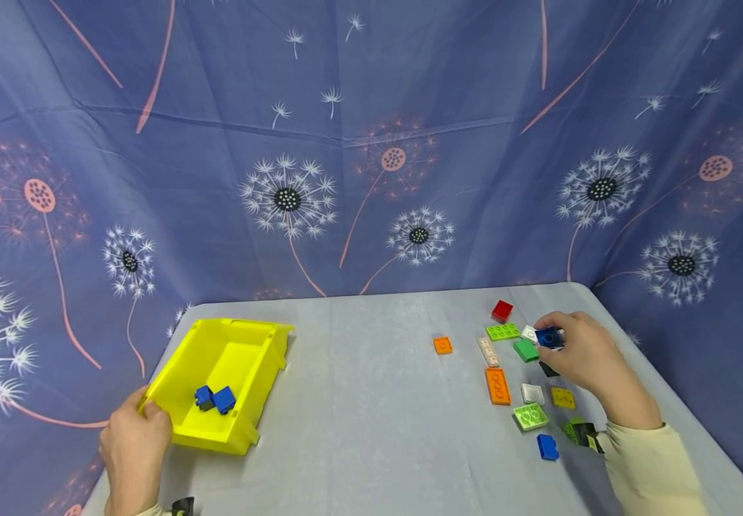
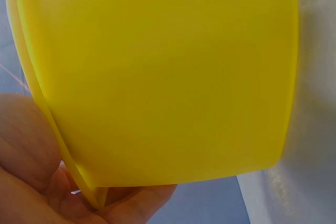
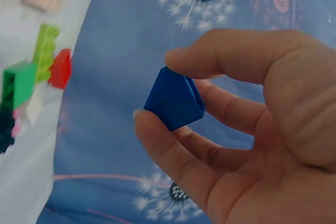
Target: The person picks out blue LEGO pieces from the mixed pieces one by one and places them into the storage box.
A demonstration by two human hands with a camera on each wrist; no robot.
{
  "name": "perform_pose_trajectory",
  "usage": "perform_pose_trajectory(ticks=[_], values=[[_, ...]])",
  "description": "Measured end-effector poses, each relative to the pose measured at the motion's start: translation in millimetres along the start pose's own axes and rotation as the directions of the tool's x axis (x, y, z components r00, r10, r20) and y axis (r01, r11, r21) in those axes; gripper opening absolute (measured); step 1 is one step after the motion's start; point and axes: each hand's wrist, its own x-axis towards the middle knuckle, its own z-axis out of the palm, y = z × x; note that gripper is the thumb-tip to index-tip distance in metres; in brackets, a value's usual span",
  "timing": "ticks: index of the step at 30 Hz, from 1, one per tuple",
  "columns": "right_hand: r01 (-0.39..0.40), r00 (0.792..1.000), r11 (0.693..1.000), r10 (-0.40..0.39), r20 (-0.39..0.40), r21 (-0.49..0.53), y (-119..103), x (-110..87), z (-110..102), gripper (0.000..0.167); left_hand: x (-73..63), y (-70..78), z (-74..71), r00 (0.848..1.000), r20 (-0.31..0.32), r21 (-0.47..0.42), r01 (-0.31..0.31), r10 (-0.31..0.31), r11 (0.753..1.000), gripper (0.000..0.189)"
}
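A blue toy brick (image 3: 175, 99) is pinched between the thumb and fingers of my right hand (image 1: 587, 362), raised over the right side of the table. In the head view my fingers partly hide this brick. At the left, my left hand (image 1: 134, 444) grips the near left corner of a yellow plastic bin (image 1: 258, 387), with the thumb over its rim. The left wrist view is mostly filled by the bin's outer wall (image 2: 178, 87). Inside the bin, two blue bricks (image 1: 224, 400) lie side by side near its front end.
Loose bricks lie around and below my right hand: red (image 1: 502, 311), green (image 1: 526, 350), orange (image 1: 497, 386), white (image 1: 532, 393), yellow (image 1: 563, 398), lime (image 1: 530, 416) and blue (image 1: 548, 447). A small orange brick (image 1: 443, 345) sits farther left. Dandelion-patterned cloth (image 1: 345, 72) hangs behind the table.
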Motion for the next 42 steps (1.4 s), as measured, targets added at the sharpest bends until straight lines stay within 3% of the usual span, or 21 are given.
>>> perform_pose_trajectory(ticks=[9, 20, 26, 34, 42], values=[[0.059, 0.998, 0.996, -0.057, -0.038, 0.072, -32.2, 8.6, -3.1, 0.038, -0.7, -0.3, -1.7, 1.0, 0.006, 0.0, -0.002, 0.003, 1.0, 0.049], [0.146, 0.984, 0.986, -0.137, -0.113, 0.08, -69.1, 19.3, 4.2, 0.035, -0.5, 2.0, -1.9, 1.0, 0.011, 0.01, 0.011, -0.012, 1.0, 0.05], [0.162, 0.983, 0.98, -0.151, -0.105, 0.112, -93.3, 26.5, 7.6, 0.037, -0.9, 2.1, -2.2, 1.0, -0.015, 0.006, -0.017, 0.017, 1.0, 0.049], [0.185, 0.982, 0.96, -0.172, -0.076, 0.212, -124.4, 32.4, 20.5, 0.038, -0.6, 1.1, -2.8, 1.0, 0.008, 0.009, 0.006, -0.006, 1.0, 0.05], [0.236, 0.971, 0.941, -0.223, -0.082, 0.244, -157.1, 36.6, 35.0, 0.036, -2.4, 0.2, -3.6, 1.0, -0.001, 0.012, -0.011, 0.011, 1.0, 0.05]])
